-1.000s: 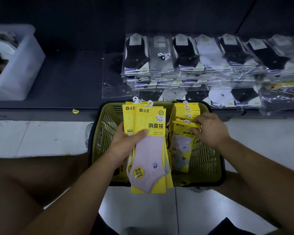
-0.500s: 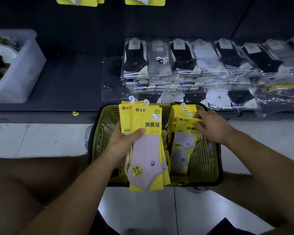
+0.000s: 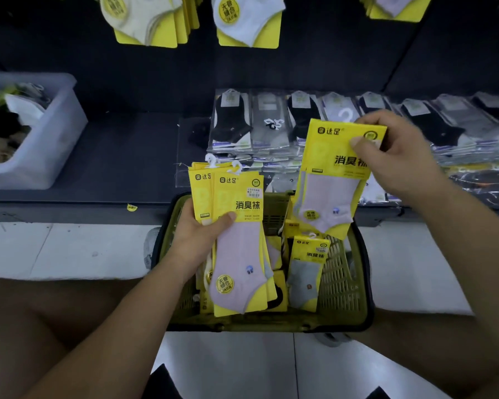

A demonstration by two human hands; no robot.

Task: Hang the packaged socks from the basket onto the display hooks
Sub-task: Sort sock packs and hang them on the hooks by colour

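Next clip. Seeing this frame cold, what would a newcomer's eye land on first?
Yellow against the dark shelving draws the eye. Right of centre, the right hand pinches the top corner of a single sock pack, holding it above the green basket. The left hand grips a bundle of packs over the basket's left side, and more hanging packs line the top edge.

Dim shop, bright floor, bendy edges.
The dark shelf (image 3: 121,156) soaks up the light, while the white floor (image 3: 69,249) looks bright. The yellow sock packs (image 3: 236,240) in the left hand (image 3: 202,240) look sharp. The right hand (image 3: 398,156) and its sock pack (image 3: 334,180) are a little blurry. The clear bags (image 3: 271,125) shine with small glints. Straight lines bend near the edges, and the white tub (image 3: 49,151) is smeared.
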